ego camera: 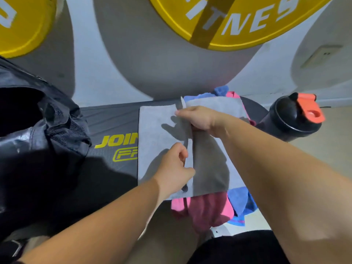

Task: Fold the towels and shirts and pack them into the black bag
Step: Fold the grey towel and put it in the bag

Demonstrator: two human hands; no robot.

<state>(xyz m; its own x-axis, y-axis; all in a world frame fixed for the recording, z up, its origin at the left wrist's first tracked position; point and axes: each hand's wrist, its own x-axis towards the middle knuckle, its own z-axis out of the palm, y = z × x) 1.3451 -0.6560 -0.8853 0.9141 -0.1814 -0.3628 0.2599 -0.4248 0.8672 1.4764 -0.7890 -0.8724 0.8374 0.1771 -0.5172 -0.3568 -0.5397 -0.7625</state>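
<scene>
Pinching a grey towel (pixel 158 130) at its raised fold, both hands — left hand (pixel 176 168), right hand (pixel 198 119) — work on a bench (pixel 112 121) lettered "JOIN", black bag (pixel 38 130) gaping alongside — yellow sign (pixel 238 21) reads "NES".

The grey towel (pixel 158 130) is soft, matt cloth with a fine nap. The black bag (pixel 38 149) is slick synthetic fabric with a wet-looking gloss and a mesh panel (pixel 76 128). The bench (pixel 110 121) has a smooth, faintly shiny covering. The pink cloth (pixel 207 210) and blue cloth (pixel 240 201) look matt. The bottle (pixel 285 119) is black plastic with a smooth orange plastic lid (pixel 309 109).
</scene>
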